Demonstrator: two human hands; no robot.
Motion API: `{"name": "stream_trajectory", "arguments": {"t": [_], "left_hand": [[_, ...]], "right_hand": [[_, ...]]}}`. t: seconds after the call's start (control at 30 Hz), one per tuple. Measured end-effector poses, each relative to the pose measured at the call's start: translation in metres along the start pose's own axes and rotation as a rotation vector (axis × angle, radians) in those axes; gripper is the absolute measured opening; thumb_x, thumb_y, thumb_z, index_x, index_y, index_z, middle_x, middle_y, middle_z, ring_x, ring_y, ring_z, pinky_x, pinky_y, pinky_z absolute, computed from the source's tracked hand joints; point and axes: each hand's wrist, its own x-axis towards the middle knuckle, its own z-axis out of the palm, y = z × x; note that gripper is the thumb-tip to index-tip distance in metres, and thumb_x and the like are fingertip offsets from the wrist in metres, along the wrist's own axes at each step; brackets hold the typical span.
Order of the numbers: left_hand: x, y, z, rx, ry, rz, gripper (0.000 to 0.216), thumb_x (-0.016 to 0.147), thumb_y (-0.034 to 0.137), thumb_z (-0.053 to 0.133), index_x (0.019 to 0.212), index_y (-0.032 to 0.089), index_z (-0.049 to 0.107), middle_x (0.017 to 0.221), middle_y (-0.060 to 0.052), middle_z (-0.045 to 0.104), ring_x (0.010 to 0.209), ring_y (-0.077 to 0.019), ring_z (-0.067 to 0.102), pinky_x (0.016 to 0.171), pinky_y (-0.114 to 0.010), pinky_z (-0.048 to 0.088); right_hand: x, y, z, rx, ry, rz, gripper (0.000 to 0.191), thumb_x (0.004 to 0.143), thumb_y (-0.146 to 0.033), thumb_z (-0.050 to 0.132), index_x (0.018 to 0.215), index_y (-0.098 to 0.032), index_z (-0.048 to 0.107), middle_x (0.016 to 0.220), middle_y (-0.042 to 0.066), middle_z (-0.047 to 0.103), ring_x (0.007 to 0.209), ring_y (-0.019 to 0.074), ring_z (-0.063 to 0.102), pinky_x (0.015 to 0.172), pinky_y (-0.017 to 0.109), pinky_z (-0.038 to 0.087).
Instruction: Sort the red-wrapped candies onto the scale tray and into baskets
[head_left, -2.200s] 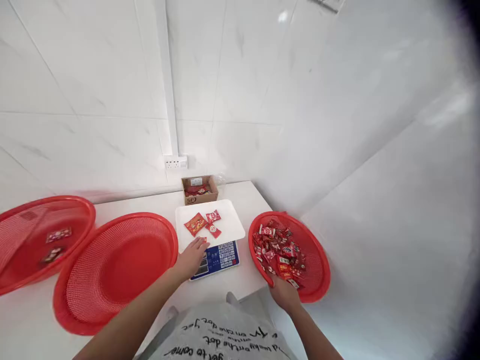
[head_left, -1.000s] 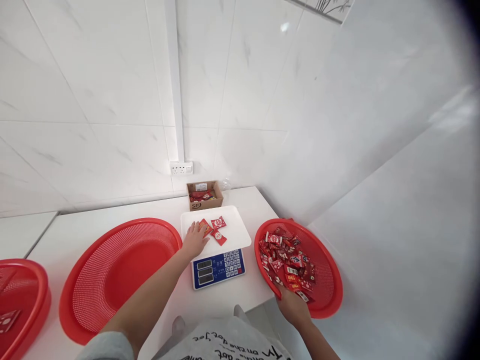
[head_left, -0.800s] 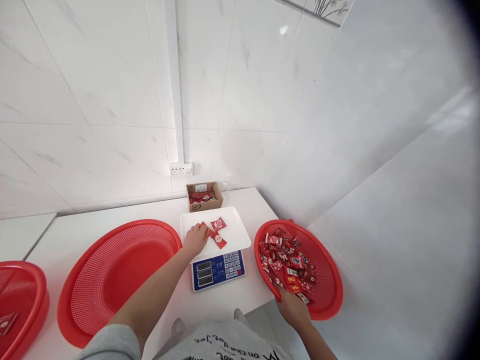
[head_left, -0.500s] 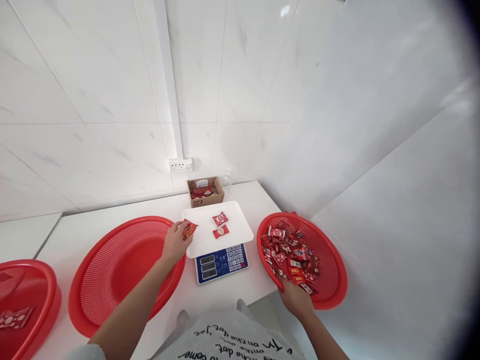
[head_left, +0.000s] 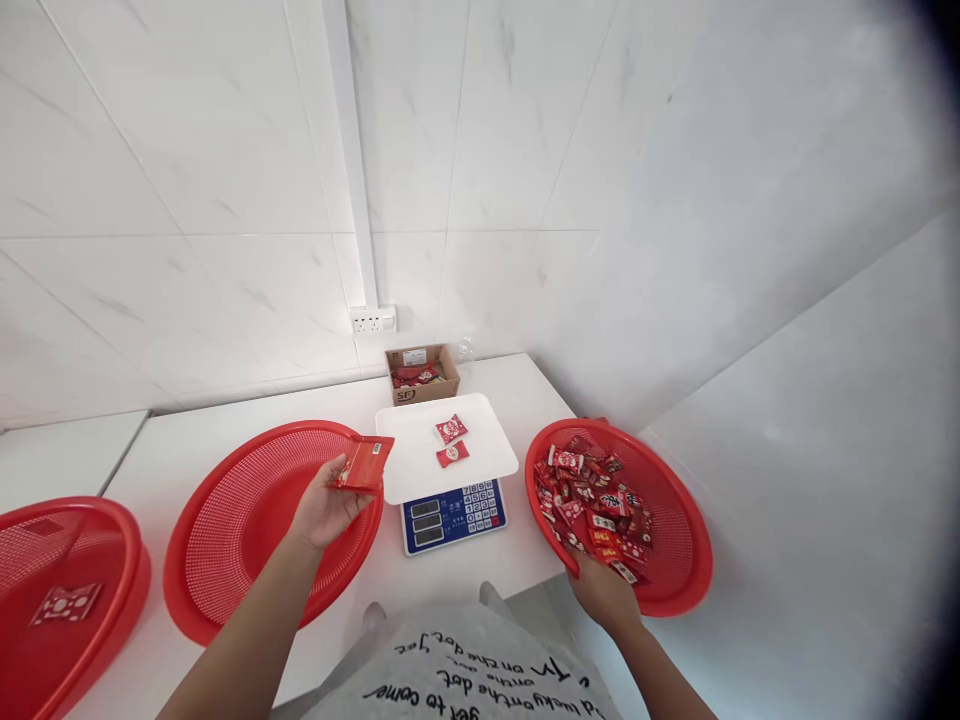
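Observation:
My left hand (head_left: 324,508) is turned palm up over the right rim of the middle red basket (head_left: 225,545) and pinches a red snack packet (head_left: 365,464). Just right of it stands a blue scale (head_left: 452,515) with a white weighing tray (head_left: 487,455), on which two small red packets (head_left: 451,441) lie. My right hand (head_left: 602,596) grips the near rim of the right red basket (head_left: 679,570), which is full of several red sweets (head_left: 596,497).
A third red basket (head_left: 112,560) at the far left holds one packet (head_left: 66,603). A small cardboard box (head_left: 421,374) with red packets stands by the wall under a socket (head_left: 373,320). The white counter (head_left: 517,385) ends at the right wall.
My left hand picked one red packet off the weighing tray and carried it left over the middle basket, turning palm up. Two packets stay on the tray. My right hand kept its hold.

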Motion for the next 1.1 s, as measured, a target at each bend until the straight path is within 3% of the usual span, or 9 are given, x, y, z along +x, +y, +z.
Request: {"name": "stream_trajectory", "arguments": {"t": [0.13,0.27,0.43,0.53,0.63,0.83,0.97,1.1], "left_hand": [[-0.001,0.0,0.004,0.06,-0.012,0.02,0.018,0.087,0.028,0.051,0.1,0.018,0.06,0.103,-0.008,0.069,0.09,-0.0194,0.067,0.076,-0.032,0.059],[0.001,-0.006,-0.005,0.246,0.079,0.131,0.025,0.085,0.026,0.055,0.109,0.021,0.057,0.112,-0.007,0.066,0.099,-0.0209,0.066,0.08,-0.034,0.057],[-0.002,-0.012,-0.026,0.794,0.388,0.308,0.045,0.088,0.039,0.048,0.13,0.023,0.047,0.128,-0.011,0.059,0.119,-0.0295,0.055,0.091,-0.043,0.05],[0.002,-0.017,-0.03,1.104,0.406,0.465,0.053,0.089,0.04,0.044,0.138,0.021,0.04,0.139,-0.015,0.049,0.132,-0.033,0.041,0.101,-0.051,0.041],[0.017,-0.034,-0.018,1.33,0.276,0.573,0.049,0.091,0.039,0.039,0.134,0.017,0.046,0.144,-0.014,0.044,0.14,-0.0315,0.028,0.109,-0.052,0.032],[0.069,-0.084,0.049,1.658,-0.282,0.658,0.04,0.092,0.025,0.039,0.13,0.02,0.051,0.143,-0.01,0.047,0.137,-0.0249,0.034,0.111,-0.045,0.031],[0.098,-0.1,0.092,1.728,-0.415,0.702,0.042,0.086,0.019,0.049,0.128,0.02,0.051,0.143,-0.012,0.046,0.136,-0.0268,0.036,0.111,-0.046,0.03],[0.119,-0.1,0.113,1.795,-0.498,0.746,0.039,0.087,0.013,0.044,0.124,0.021,0.056,0.135,-0.013,0.053,0.131,-0.0256,0.042,0.108,-0.044,0.032]], "right_hand": [[0.001,0.001,0.001,-0.007,0.004,-0.004,0.054,0.086,-0.019,0.032,0.139,-0.026,0.043,0.119,0.013,0.065,0.1,0.0282,0.065,0.078,0.038,0.047],[0.0,0.001,0.003,-0.022,0.026,-0.018,0.053,0.085,-0.019,0.033,0.136,-0.023,0.047,0.115,0.014,0.067,0.098,0.0287,0.066,0.078,0.038,0.047],[-0.002,0.0,0.001,-0.03,0.016,-0.009,0.051,0.084,-0.017,0.032,0.132,-0.022,0.05,0.114,0.014,0.068,0.1,0.029,0.066,0.078,0.038,0.047],[-0.002,-0.001,0.001,-0.022,0.018,-0.012,0.052,0.083,-0.016,0.033,0.132,-0.021,0.05,0.116,0.014,0.067,0.103,0.0288,0.065,0.079,0.038,0.047],[-0.002,0.0,0.002,-0.009,0.036,-0.014,0.052,0.083,-0.016,0.033,0.132,-0.021,0.051,0.117,0.014,0.067,0.104,0.0289,0.065,0.08,0.038,0.047],[-0.003,-0.001,0.002,-0.016,0.049,-0.023,0.051,0.085,-0.016,0.033,0.133,-0.023,0.05,0.117,0.013,0.067,0.1,0.0269,0.066,0.078,0.035,0.047],[-0.001,0.0,0.005,-0.024,0.066,-0.013,0.052,0.085,-0.015,0.034,0.133,-0.023,0.051,0.115,0.013,0.068,0.101,0.0245,0.066,0.079,0.032,0.047],[0.001,0.002,0.006,0.002,0.081,-0.028,0.052,0.082,-0.012,0.037,0.13,-0.023,0.054,0.116,0.012,0.068,0.101,0.0241,0.066,0.078,0.031,0.047]]}}
